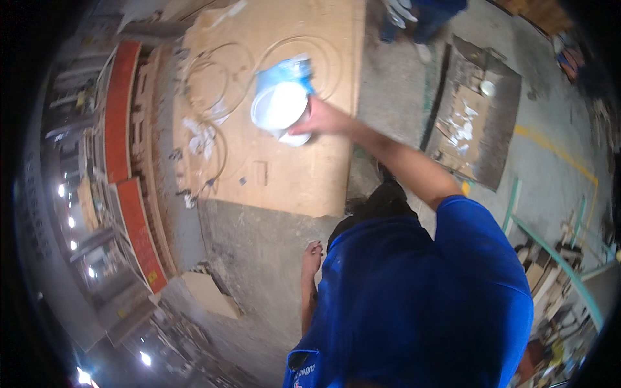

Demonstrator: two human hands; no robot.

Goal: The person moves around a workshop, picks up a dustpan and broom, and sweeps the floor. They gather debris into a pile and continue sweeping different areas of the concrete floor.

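My right hand (317, 119) grips a white plastic tub (279, 107) by its side, above the wooden board table. The tub is bright and slightly blurred, and what it holds cannot be made out. Just below it shows another white rounded piece (295, 138), partly hidden by the tub and my fingers. A blue plastic packet (275, 75) lies behind the tub. My left hand (312, 257) hangs low by my side, away from the table, its fingers loosely curled with nothing visible in them.
Thin coiled hoses or cables (223, 77) and crumpled white scraps (202, 137) lie on the wooden table (304, 184). To the right stands a dark metal trough (495, 136) with scraps. Orange beams (123, 110) run along the left. Another person's legs (427, 22) show at the top.
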